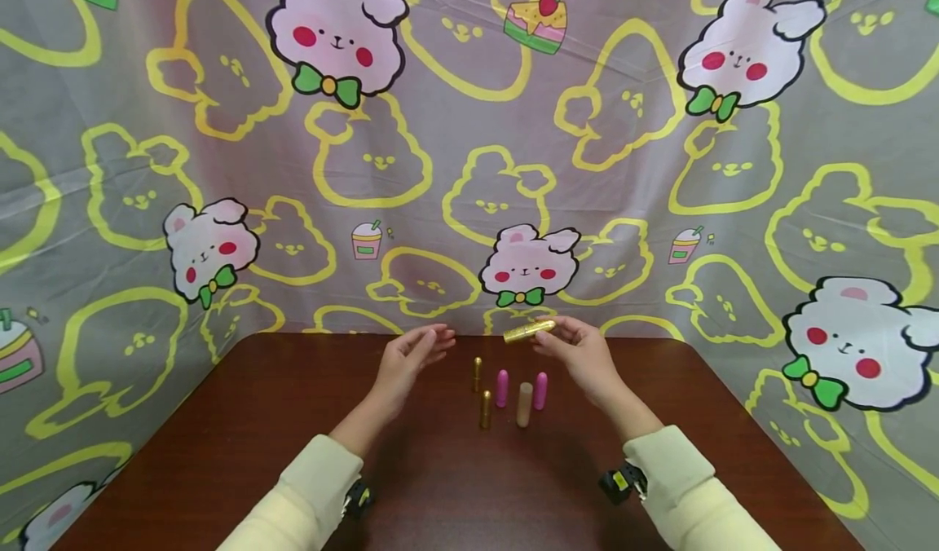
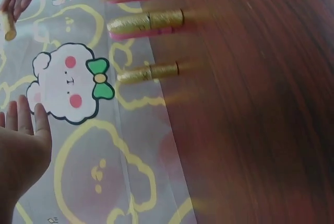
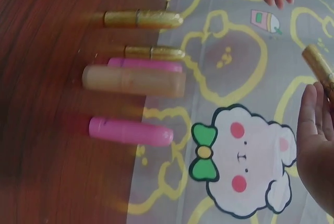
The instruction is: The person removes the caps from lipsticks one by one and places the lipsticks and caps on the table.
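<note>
Over the far part of the table, my right hand (image 1: 587, 359) pinches a gold bullet-shaped lipstick tube (image 1: 519, 333) between thumb and fingers. The tube lies nearly level, its rounded end toward the hand. My left hand (image 1: 405, 359) hovers to the left of it, fingers extended and holding nothing. Between and below the hands, several tubes stand upright: a small gold tube (image 1: 478, 374), a larger gold tube (image 1: 486, 410), a pink tube (image 1: 502, 389), a beige cylinder (image 1: 524, 405) and a second pink tube (image 1: 540, 390). Neither hand touches these.
The dark brown table (image 1: 293, 437) ends at a patterned cloth (image 1: 623, 111) hanging behind and at both sides. A black wrist camera (image 1: 619, 482) sits under the right sleeve, and another black camera (image 1: 359, 498) under the left.
</note>
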`<act>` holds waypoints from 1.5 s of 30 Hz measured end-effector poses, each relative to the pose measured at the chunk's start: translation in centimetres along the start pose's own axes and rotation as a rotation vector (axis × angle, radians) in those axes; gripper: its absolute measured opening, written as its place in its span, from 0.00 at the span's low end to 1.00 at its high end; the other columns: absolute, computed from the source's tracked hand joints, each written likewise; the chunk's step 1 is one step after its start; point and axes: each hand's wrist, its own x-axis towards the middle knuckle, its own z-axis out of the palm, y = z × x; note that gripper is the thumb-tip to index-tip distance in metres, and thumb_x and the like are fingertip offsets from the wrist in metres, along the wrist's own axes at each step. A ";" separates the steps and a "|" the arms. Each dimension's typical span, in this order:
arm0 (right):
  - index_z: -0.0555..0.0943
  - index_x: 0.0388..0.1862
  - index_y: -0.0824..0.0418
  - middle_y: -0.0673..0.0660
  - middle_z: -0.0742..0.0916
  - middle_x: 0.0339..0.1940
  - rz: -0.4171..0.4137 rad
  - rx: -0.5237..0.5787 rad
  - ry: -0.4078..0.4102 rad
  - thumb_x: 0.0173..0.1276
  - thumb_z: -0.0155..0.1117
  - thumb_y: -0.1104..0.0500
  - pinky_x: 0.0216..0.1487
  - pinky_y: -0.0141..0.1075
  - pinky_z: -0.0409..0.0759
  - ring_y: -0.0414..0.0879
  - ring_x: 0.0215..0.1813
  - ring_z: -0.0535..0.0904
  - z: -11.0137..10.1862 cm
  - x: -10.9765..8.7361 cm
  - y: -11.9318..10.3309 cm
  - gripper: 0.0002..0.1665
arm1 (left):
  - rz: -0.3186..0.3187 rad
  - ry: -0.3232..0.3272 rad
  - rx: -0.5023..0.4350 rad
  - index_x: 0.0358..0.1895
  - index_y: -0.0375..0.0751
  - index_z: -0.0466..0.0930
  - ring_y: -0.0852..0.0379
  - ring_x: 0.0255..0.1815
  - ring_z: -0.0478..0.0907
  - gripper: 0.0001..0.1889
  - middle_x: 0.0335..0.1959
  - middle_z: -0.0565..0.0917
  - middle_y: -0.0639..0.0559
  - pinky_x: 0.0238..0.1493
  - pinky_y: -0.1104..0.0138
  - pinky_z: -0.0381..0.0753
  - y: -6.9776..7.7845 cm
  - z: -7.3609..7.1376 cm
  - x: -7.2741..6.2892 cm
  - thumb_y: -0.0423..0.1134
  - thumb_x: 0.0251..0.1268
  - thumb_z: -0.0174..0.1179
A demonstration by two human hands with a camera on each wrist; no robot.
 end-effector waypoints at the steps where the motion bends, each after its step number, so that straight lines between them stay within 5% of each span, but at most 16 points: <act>1: 0.75 0.55 0.78 0.65 0.85 0.50 -0.005 0.023 0.012 0.66 0.65 0.66 0.51 0.48 0.79 0.52 0.47 0.84 0.2 0.0 0.0 0.21 | -0.003 0.019 -0.035 0.56 0.18 0.72 0.41 0.53 0.80 0.20 0.53 0.79 0.28 0.58 0.46 0.71 0.0 0.3 0.0 0.36 0.75 0.52; 8: 0.71 0.58 0.80 0.56 0.86 0.46 -0.010 0.154 0.052 0.68 0.63 0.68 0.50 0.43 0.80 0.45 0.44 0.85 1.7 0.1 -0.4 0.24 | 0.014 0.122 -0.164 0.55 0.16 0.71 0.45 0.51 0.81 0.19 0.52 0.79 0.28 0.57 0.49 0.74 0.3 2.4 0.0 0.34 0.74 0.53; 17: 0.70 0.59 0.78 0.55 0.86 0.42 0.049 0.347 0.113 0.70 0.58 0.70 0.54 0.46 0.77 0.47 0.44 0.85 3.2 0.1 -0.8 0.21 | 0.017 0.118 -0.344 0.56 0.18 0.71 0.42 0.57 0.78 0.17 0.49 0.84 0.39 0.65 0.47 0.64 0.4 4.4 0.2 0.30 0.71 0.54; 28: 0.79 0.47 0.65 0.57 0.85 0.42 0.092 0.474 0.144 0.71 0.57 0.69 0.54 0.43 0.78 0.47 0.44 0.85 4.9 -0.2 -1.6 0.08 | 0.011 0.127 -0.404 0.52 0.24 0.78 0.52 0.51 0.81 0.12 0.44 0.85 0.46 0.62 0.55 0.71 0.4 6.2 0.5 0.26 0.68 0.55; 34: 0.76 0.54 0.73 0.58 0.86 0.41 0.078 0.521 0.134 0.71 0.57 0.71 0.55 0.45 0.77 0.48 0.42 0.85 5.6 -0.3 -1.7 0.14 | -0.023 0.158 -0.386 0.51 0.28 0.80 0.53 0.49 0.82 0.11 0.43 0.84 0.48 0.60 0.59 0.73 0.7 6.8 0.5 0.25 0.67 0.56; 39: 0.78 0.52 0.70 0.58 0.86 0.42 0.057 0.532 0.102 0.71 0.58 0.69 0.55 0.45 0.78 0.48 0.43 0.85 5.9 -0.3 -1.7 0.12 | -0.037 0.181 -0.397 0.48 0.30 0.81 0.54 0.47 0.81 0.10 0.41 0.84 0.49 0.63 0.53 0.68 1.0 7.3 0.6 0.23 0.65 0.56; 45: 0.71 0.58 0.77 0.58 0.86 0.43 0.079 0.524 0.104 0.71 0.58 0.68 0.55 0.43 0.78 0.49 0.46 0.85 6.3 -0.4 -1.9 0.20 | -0.034 0.196 -0.369 0.47 0.29 0.81 0.57 0.43 0.81 0.10 0.38 0.83 0.50 0.57 0.61 0.75 1.1 7.7 0.7 0.23 0.64 0.57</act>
